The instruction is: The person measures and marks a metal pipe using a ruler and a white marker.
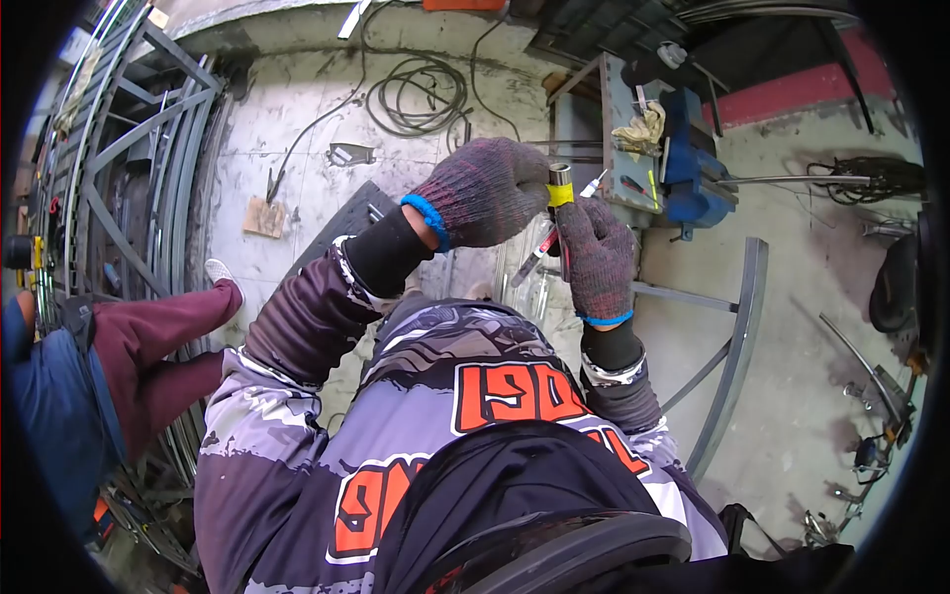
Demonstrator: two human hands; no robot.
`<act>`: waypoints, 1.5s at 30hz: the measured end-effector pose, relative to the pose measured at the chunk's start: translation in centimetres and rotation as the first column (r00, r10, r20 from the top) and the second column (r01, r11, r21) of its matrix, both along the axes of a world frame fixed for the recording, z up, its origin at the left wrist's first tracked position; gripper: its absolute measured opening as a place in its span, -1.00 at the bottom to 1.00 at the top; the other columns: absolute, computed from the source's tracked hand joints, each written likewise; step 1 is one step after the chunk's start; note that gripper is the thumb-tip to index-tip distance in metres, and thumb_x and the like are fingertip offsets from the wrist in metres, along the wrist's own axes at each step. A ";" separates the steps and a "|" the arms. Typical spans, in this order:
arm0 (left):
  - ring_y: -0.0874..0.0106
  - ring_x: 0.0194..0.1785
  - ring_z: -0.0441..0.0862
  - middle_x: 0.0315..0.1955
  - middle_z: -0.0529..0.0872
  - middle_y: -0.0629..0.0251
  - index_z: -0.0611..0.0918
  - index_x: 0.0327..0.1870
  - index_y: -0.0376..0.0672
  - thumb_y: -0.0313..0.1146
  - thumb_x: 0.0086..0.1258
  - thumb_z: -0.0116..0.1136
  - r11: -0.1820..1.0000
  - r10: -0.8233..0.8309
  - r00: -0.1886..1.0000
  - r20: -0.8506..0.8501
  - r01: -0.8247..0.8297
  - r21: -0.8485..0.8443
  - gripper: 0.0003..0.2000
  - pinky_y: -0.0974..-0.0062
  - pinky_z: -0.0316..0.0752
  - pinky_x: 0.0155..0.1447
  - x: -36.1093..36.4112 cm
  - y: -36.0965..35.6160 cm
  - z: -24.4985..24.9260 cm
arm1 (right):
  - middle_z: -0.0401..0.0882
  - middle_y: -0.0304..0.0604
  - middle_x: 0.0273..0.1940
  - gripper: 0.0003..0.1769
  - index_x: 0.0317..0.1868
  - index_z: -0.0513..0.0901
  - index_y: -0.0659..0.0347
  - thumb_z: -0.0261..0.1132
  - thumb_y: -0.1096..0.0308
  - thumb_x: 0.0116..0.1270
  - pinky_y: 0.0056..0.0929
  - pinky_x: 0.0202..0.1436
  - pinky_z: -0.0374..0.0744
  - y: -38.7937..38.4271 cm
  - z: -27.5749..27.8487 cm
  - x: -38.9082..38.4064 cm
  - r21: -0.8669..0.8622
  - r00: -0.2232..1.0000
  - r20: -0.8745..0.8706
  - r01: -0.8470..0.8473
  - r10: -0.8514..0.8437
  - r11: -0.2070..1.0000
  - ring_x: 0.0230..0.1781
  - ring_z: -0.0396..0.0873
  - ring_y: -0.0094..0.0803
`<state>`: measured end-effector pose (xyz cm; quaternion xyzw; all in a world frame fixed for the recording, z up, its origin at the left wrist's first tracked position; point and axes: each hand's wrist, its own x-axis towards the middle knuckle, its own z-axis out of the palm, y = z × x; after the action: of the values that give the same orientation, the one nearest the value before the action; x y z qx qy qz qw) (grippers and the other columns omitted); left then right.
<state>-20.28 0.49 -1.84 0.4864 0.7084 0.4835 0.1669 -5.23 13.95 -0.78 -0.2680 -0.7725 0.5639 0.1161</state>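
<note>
Concrete floor (811, 327), dusty grey, with curved steel flat bar (740, 356) at four o'clock and blue cast bench vice (693, 168) at one. Knit-gloved left hand (485, 193) closed around, right hand (597, 259) gripping below, short yellow-banded metal cylinder (560, 183) near twelve. Probable risk: smooth metal slipping through fuzzy gloves, dropping onto concrete.

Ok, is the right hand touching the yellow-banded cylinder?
Touching. The head view shows the right hand with gloved fingers wrapped on the yellow-banded cylinder, just below the band.

free: floor (297, 124) left | blocked: vise (693, 163), steel frame (740, 332) right
</note>
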 end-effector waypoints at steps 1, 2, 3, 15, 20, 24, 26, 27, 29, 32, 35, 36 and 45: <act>-0.07 -0.27 0.69 -0.37 0.73 -0.05 0.74 -0.21 -0.21 -0.30 0.27 0.27 1.000 0.000 1.000 0.002 0.000 0.000 -0.80 0.10 0.58 -0.21 0.1 0.0 0.1 | 0.61 -0.26 -0.39 -0.66 -0.06 0.71 0.38 0.34 0.19 0.48 -0.54 -0.33 0.54 0.0 0.0 0.0 0.032 1.000 -0.021 -0.004 0.005 0.999 -0.44 0.56 -0.60; -0.06 -0.29 0.68 -0.38 0.72 -0.05 0.73 -0.21 -0.22 -0.29 0.27 0.26 1.000 -0.002 0.999 0.039 0.002 -0.001 -0.80 0.11 0.57 -0.22 0.1 0.0 0.3 | 0.61 -0.26 -0.39 -0.66 -0.06 0.71 0.38 0.34 0.19 0.48 -0.54 -0.33 0.54 0.1 0.0 0.1 0.032 1.000 -0.020 -0.004 0.005 0.999 -0.44 0.56 -0.60; -0.06 -0.30 0.68 -0.40 0.71 -0.05 0.72 -0.22 -0.23 -0.28 0.28 0.26 1.000 -0.005 0.997 0.073 0.005 -0.003 -0.79 0.11 0.56 -0.23 0.2 0.0 0.5 | 0.61 -0.26 -0.38 -0.66 -0.06 0.71 0.38 0.34 0.19 0.49 -0.54 -0.33 0.54 0.2 0.0 0.0 0.012 1.000 -0.023 -0.003 0.003 1.000 -0.43 0.56 -0.59; -0.02 -0.33 0.67 -0.40 0.69 -0.04 0.69 -0.17 -0.25 -0.29 0.34 0.26 1.000 -0.020 0.986 0.164 0.017 0.019 -0.79 0.18 0.53 -0.25 0.8 -0.8 1.5 | 0.61 -0.20 -0.35 -0.72 -0.17 0.71 0.37 0.39 0.25 0.40 -0.46 -0.26 0.52 -0.4 -0.2 0.5 0.084 0.995 -0.098 0.018 -0.010 0.996 -0.34 0.54 -0.50; 0.25 -0.39 0.63 -0.42 0.67 0.10 0.68 -0.19 -0.28 -0.34 0.37 0.24 1.000 -0.010 0.945 0.327 0.008 0.008 -0.82 0.32 0.52 -0.29 1.2 -0.8 1.6 | 0.60 -0.15 -0.35 -0.76 -0.19 0.70 0.37 0.41 0.30 0.36 -0.36 -0.16 0.52 -0.5 -0.5 0.4 0.165 0.990 -0.138 0.019 0.004 0.986 -0.26 0.54 -0.41; 0.56 -0.42 0.58 -0.45 0.64 0.31 0.68 -0.16 -0.29 -0.37 0.40 0.25 0.995 0.010 0.966 0.260 -0.037 0.097 -0.84 0.48 0.49 -0.33 1.5 -0.5 1.2 | 0.61 -0.14 -0.34 -0.77 -0.20 0.71 0.37 0.40 0.32 0.35 -0.38 -0.16 0.53 -0.8 0.2 0.1 0.103 0.989 -0.133 0.075 -0.061 0.992 -0.27 0.56 -0.42; 0.29 -0.38 0.63 -0.42 0.67 0.13 0.69 -0.15 -0.29 -0.35 0.37 0.27 0.996 0.019 0.951 0.308 -0.045 0.077 -0.81 0.35 0.51 -0.28 1.5 -0.5 1.7 | 0.62 -0.13 -0.34 -0.78 -0.20 0.72 0.36 0.41 0.33 0.34 -0.38 -0.15 0.54 -0.8 0.3 0.1 0.068 0.992 -0.106 0.078 -0.071 0.995 -0.26 0.56 -0.42; 0.02 -0.34 0.68 -0.39 0.70 -0.06 0.70 -0.14 -0.29 -0.32 0.34 0.28 0.997 0.029 0.935 0.355 -0.052 0.056 -0.78 0.23 0.53 -0.23 1.5 -0.6 1.8 | 0.62 -0.13 -0.33 -0.78 -0.19 0.72 0.36 0.41 0.34 0.33 -0.38 -0.15 0.55 -0.8 0.0 0.1 0.083 0.987 -0.142 0.085 -0.072 0.993 -0.26 0.57 -0.41; 0.03 -0.34 0.69 -0.39 0.70 -0.05 0.70 -0.14 -0.29 -0.32 0.33 0.29 0.997 0.017 0.922 0.386 -0.045 0.063 -0.78 0.23 0.53 -0.23 1.3 -0.5 1.4 | 0.62 -0.13 -0.33 -0.78 -0.18 0.72 0.37 0.41 0.34 0.33 -0.38 -0.14 0.55 -0.7 -0.2 0.1 0.100 0.982 -0.176 0.090 -0.072 0.991 -0.26 0.57 -0.40; 0.33 -0.37 0.62 -0.42 0.67 0.14 0.70 -0.15 -0.29 -0.35 0.36 0.28 0.998 -0.019 0.910 0.414 -0.006 0.060 -0.81 0.37 0.51 -0.27 0.9 -0.7 1.5 | 0.65 -0.11 -0.31 -0.77 -0.18 0.72 0.37 0.42 0.33 0.32 -0.37 -0.14 0.56 -0.6 -0.2 0.1 0.182 0.983 -0.180 0.073 -0.040 0.981 -0.27 0.58 -0.38; 0.54 -0.40 0.59 -0.45 0.65 0.28 0.68 -0.14 -0.28 -0.36 0.40 0.26 0.999 -0.026 0.931 0.363 0.008 0.049 -0.83 0.47 0.51 -0.28 0.9 -0.8 1.8 | 0.65 -0.10 -0.31 -0.77 -0.19 0.72 0.37 0.42 0.32 0.31 -0.36 -0.16 0.55 -0.6 -0.1 0.0 0.200 0.980 -0.195 0.068 -0.029 0.978 -0.29 0.57 -0.36; 0.46 -0.41 0.63 -0.44 0.67 0.24 0.68 -0.13 -0.27 -0.35 0.39 0.26 0.999 -0.011 0.950 0.312 -0.006 0.051 -0.82 0.43 0.53 -0.27 0.9 -0.7 1.8 | 0.64 -0.10 -0.31 -0.77 -0.19 0.72 0.37 0.41 0.32 0.33 -0.35 -0.17 0.55 -0.6 0.2 -0.1 0.206 0.986 -0.161 0.064 -0.030 0.976 -0.29 0.57 -0.36; -0.05 -0.21 0.68 -0.28 0.73 -0.03 0.69 -0.12 -0.21 -0.34 0.31 0.28 0.964 0.251 0.966 -0.063 -0.255 -0.070 -0.80 0.20 0.57 -0.17 2.4 0.8 1.0 | 0.62 -0.14 -0.32 -0.76 -0.16 0.73 0.38 0.36 0.31 0.40 -0.36 -0.19 0.53 -0.7 -1.3 -0.6 0.164 0.981 -0.159 0.140 -0.114 0.977 -0.29 0.55 -0.40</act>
<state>-17.89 1.27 -0.85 0.3978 0.7870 0.4601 0.1034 -5.78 13.23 -2.06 -0.2629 -0.7893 0.5040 0.2322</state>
